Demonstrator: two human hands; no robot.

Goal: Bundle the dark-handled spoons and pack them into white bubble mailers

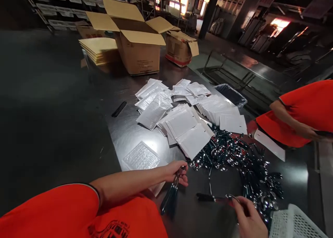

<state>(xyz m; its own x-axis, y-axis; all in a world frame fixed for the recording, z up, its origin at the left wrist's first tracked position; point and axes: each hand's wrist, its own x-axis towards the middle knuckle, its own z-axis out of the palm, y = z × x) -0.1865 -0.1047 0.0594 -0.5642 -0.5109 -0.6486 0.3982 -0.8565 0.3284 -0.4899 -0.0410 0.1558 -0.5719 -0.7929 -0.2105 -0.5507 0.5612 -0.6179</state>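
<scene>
I judge the step in hand to be gathering: small dark-handled tools with shiny metal ends are being collected from the pile of tools (239, 158) on the tabletop (122, 130). The pile is my landmark for all positions below.

Left hand (177, 173): located at the near-left edge of the pile. Its fingers are curled and pinching the metal ends of a bundle of tools (170, 196), whose dark handles hang down toward me. I cannot count the tools in the bundle.

Right hand (247, 217): located at the near edge of the pile. Its fingertips are closed on the metal end of 1 single tool (210, 197), which lies flat with its handle pointing toward the left hand. The 2 hands are near each other but apart.

In my judgement, the next move calls for lifting the single tool clear of the tangled pile without dragging others, then aligning its handle with the bundle.

Surroundings: white pouches (192, 134) lie stacked just beyond the pile; a bubble-wrap bag (141, 157) lies left of the pile, near the left hand. A white basket (293, 224) sits at the near-right of the pile. An open cardboard box (139, 44) stands well beyond it. Another person in an orange sleeve (304, 109) works to the right.
</scene>
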